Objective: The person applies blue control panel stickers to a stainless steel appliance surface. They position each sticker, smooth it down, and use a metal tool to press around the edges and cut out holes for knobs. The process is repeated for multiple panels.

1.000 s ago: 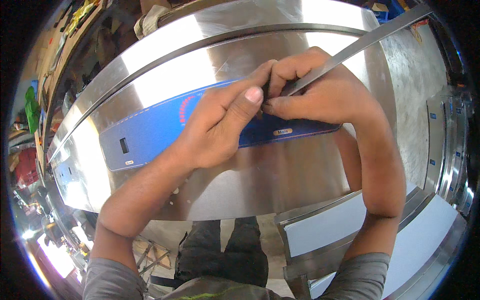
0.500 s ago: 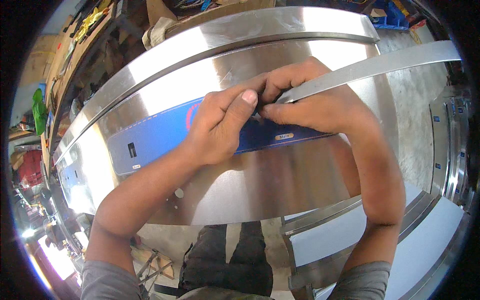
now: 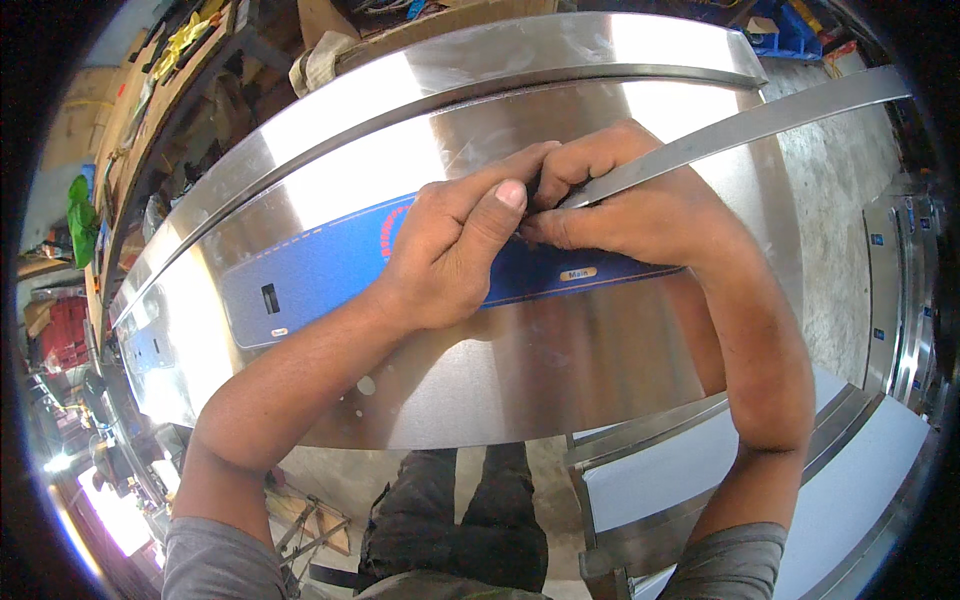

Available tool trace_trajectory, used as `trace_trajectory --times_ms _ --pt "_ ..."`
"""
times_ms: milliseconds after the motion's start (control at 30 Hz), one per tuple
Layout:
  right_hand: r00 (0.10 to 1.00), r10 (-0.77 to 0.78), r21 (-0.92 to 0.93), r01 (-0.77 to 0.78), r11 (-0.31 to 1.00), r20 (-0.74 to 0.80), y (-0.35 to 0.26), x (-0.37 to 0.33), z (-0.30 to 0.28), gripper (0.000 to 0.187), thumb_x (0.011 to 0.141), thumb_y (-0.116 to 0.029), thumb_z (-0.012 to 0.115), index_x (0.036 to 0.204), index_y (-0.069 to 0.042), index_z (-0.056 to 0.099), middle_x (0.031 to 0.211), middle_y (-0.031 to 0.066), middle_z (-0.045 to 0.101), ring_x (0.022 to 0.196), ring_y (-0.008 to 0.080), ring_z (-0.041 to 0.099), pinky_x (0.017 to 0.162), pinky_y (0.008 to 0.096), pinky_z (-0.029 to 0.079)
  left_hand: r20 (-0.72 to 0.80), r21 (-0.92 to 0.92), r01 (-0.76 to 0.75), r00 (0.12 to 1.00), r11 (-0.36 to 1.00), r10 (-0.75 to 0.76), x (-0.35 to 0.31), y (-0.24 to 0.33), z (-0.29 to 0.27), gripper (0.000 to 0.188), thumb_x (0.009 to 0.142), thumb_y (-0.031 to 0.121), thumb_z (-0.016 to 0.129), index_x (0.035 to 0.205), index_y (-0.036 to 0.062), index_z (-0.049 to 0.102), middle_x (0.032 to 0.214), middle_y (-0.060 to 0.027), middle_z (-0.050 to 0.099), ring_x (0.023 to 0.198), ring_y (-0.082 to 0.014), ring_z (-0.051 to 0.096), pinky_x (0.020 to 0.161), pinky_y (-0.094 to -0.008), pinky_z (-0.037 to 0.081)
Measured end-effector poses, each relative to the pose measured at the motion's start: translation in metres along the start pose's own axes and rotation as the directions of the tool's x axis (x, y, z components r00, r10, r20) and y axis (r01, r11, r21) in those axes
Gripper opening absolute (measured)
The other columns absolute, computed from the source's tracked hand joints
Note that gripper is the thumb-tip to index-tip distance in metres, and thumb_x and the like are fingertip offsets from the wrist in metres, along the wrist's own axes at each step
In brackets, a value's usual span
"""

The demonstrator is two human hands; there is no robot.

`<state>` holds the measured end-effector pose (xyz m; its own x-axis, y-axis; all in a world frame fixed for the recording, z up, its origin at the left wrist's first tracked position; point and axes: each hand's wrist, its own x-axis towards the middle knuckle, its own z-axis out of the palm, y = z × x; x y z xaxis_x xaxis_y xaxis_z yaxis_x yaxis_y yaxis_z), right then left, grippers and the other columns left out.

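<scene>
A long flat metal strip [image 3: 760,135] runs from between the thumb and fingers of my right hand [image 3: 640,205] out to the upper right. That hand is closed on the strip's near end, whose tip is hidden among the fingers. Against it, my left hand [image 3: 445,245] is closed with the thumb on top, and what it holds, if anything, is hidden. Both hands are over a blue label panel [image 3: 335,275] with a red emblem, partly covered by the left hand. The panel lies on a large brushed steel sheet-metal piece [image 3: 450,385].
A raised steel flange [image 3: 500,60] crosses the far side. Metal frames with pale panels [image 3: 655,475] stand at the lower right, beside a concrete floor [image 3: 835,200]. A cluttered wooden shelf [image 3: 150,110] is at the left, a blue crate [image 3: 785,35] at the far right.
The strip's outer end has swung slightly upward, while my right hand keeps its grip. My left fingers have shifted a little toward the right hand. The view has drifted slightly.
</scene>
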<state>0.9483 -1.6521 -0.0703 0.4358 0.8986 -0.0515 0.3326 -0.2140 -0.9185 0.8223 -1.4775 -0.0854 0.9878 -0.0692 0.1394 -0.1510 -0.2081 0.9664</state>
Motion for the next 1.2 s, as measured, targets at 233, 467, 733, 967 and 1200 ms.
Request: trace_trajectory --times_ms 233,467,733,967,1200 --pt "1.0 -0.01 0.03 0.01 0.999 -0.002 0.002 0.0 0.0 0.016 0.076 -0.011 0.083 0.08 0.001 0.073 0.071 0.0076 0.07 0.065 0.0119 0.064 0.06 0.0278 0.049 -0.005 -0.046 0.034 0.999 0.998 -0.034 -0.001 -0.004 0.002 0.051 0.11 0.03 0.038 0.14 -0.0088 0.049 0.121 -0.0211 0.068 0.113 -0.0251 0.064 0.1 -0.035 0.049" --pt "1.0 -0.025 0.038 0.025 0.999 -0.003 -0.003 0.002 -0.002 0.016 0.078 -0.012 0.082 0.08 0.002 0.073 0.065 0.0093 0.067 0.062 0.0129 0.063 0.057 0.0284 0.047 -0.002 -0.111 0.062 0.998 0.992 -0.063 0.002 -0.005 0.001 0.054 0.109 0.033 0.039 0.14 -0.0106 0.049 0.122 -0.0195 0.067 0.114 -0.0232 0.062 0.102 -0.0349 0.046" --pt "0.995 -0.066 -0.026 0.068 0.997 0.07 -0.002 -0.001 -0.008 0.009 0.085 -0.006 0.071 0.086 0.003 0.07 0.067 0.01 0.067 0.061 0.017 0.064 0.058 0.0311 0.05 0.006 -0.12 0.089 0.996 0.989 -0.088 0.0 -0.002 0.0 0.051 0.11 0.031 0.04 0.139 -0.0097 0.05 0.112 -0.017 0.07 0.102 -0.0207 0.065 0.095 -0.0333 0.05" --pt "0.977 -0.207 -0.143 0.212 0.967 0.049 0.003 -0.001 -0.005 0.006 0.085 -0.004 0.069 0.086 0.002 0.07 0.066 0.0113 0.066 0.06 0.0192 0.064 0.058 0.0331 0.05 -0.035 -0.069 0.0 0.999 0.998 -0.003 0.001 -0.005 0.002 0.049 0.11 0.029 0.041 0.138 -0.0087 0.052 0.104 -0.0157 0.071 0.09 -0.0178 0.065 0.085 -0.0317 0.053" --pt "0.987 -0.104 -0.143 0.122 0.982 0.123 0.0 0.0 -0.01 0.015 0.085 -0.016 0.067 0.087 -0.001 0.071 0.081 0.0214 0.069 0.077 0.0389 0.068 0.073 0.0435 0.054 -0.024 -0.079 0.037 0.999 0.996 -0.039 0.001 -0.003 0.0 0.048 0.109 0.028 0.041 0.137 -0.0088 0.053 0.106 -0.0169 0.072 0.091 -0.0184 0.066 0.084 -0.0315 0.053"
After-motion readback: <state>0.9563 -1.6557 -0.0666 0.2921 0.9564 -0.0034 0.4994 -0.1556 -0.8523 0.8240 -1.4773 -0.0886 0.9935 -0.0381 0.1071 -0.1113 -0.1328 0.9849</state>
